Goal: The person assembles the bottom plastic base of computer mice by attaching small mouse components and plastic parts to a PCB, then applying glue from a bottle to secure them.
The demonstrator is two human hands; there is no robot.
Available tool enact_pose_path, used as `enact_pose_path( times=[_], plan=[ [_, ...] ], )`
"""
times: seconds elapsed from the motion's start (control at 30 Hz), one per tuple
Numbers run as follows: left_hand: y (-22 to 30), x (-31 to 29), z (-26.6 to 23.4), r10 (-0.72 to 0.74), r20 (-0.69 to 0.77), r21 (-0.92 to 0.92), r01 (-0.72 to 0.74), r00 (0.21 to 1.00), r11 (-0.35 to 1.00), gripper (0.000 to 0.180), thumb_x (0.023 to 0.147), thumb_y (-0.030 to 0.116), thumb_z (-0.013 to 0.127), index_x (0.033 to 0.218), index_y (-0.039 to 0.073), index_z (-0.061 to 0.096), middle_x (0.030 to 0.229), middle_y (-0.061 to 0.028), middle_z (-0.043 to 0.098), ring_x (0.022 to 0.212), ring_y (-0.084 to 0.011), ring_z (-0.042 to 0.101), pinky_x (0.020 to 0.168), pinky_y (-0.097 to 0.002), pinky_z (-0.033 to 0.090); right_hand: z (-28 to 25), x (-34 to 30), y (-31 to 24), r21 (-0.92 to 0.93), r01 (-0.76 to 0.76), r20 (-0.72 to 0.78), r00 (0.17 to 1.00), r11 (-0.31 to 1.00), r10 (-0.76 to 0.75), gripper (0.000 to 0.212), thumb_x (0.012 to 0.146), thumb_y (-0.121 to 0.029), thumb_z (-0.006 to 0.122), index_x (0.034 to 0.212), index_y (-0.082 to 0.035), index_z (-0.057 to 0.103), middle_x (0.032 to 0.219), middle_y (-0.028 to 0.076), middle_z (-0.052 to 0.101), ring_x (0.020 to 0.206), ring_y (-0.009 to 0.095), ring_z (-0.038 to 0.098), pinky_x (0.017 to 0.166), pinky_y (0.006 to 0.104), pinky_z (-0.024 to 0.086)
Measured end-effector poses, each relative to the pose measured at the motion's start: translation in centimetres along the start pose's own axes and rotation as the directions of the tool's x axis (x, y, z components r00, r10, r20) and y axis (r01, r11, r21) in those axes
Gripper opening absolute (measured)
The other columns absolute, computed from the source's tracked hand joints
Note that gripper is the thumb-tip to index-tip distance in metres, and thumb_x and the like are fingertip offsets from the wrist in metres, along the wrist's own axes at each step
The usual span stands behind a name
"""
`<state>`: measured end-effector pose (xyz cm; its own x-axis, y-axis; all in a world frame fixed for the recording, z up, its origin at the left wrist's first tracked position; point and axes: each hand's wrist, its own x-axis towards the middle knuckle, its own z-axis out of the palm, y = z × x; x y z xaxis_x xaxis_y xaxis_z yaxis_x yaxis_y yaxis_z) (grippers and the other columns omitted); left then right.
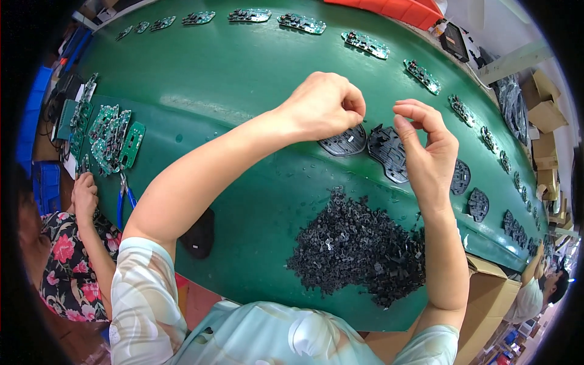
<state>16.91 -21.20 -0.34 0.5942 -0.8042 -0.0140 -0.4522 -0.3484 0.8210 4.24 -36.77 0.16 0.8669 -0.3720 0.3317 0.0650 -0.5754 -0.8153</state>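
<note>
Two black plastic shells lie side by side on the green tabletop, just beyond the hands: the left shell and the right shell, both with ribbed insides up. The left hand covers the far edge of the left shell in the view, fingers curled and thumb near the forefinger; I cannot tell whether it pinches a small part. The right hand is near the right shell, loosely spread, its thumb slightly apart from the bent fingers.

Closer to the person is a heap of small black parts. More black shells trail off rightward, and a dark piece sits beside the left forearm. Circuit boards curve along the far side; others are piled at the left, near blue-handled pliers and a co-worker's hand. A cardboard box stands at the right.
</note>
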Motion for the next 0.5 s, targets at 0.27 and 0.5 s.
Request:
enact_pose_path(
  times=[0.27,0.5],
  plan=[
    [-1.6,3.2,1.5,0.06,0.171,0.375,-0.121,0.984,0.919,0.009,0.069,0.013,0.067,0.074,0.008,0.073,0.085,-0.0099,0.064,0.09,-0.0286,0.061,0.079,-0.0451,0.044,0.4,0.1,1.7,-0.13,-0.074,0.136,0.986,0.989,0.092,0.011,0.082,-0.006,0.067,0.093,-0.002,0.069,0.101,0.01,0.068,0.098,0.024,0.06,0.087,0.0336,0.047],
    [-0.3,4.4,1.1,-0.092,0.269,0.391,-0.021,0.959,0.92,0.007,0.065,0.011,0.07,0.07,0.007,0.073,0.088,-0.0102,0.064,0.092,-0.0285,0.061,0.082,-0.0453,0.041,0.8,0.7,2.0,-0.2,-0.049,0.191,0.978,0.979,0.088,0.011,0.082,-0.007,0.065,0.09,-0.001,0.069,0.1,0.012,0.068,0.099,0.027,0.06,0.087,0.0356,0.047]
  ],
)
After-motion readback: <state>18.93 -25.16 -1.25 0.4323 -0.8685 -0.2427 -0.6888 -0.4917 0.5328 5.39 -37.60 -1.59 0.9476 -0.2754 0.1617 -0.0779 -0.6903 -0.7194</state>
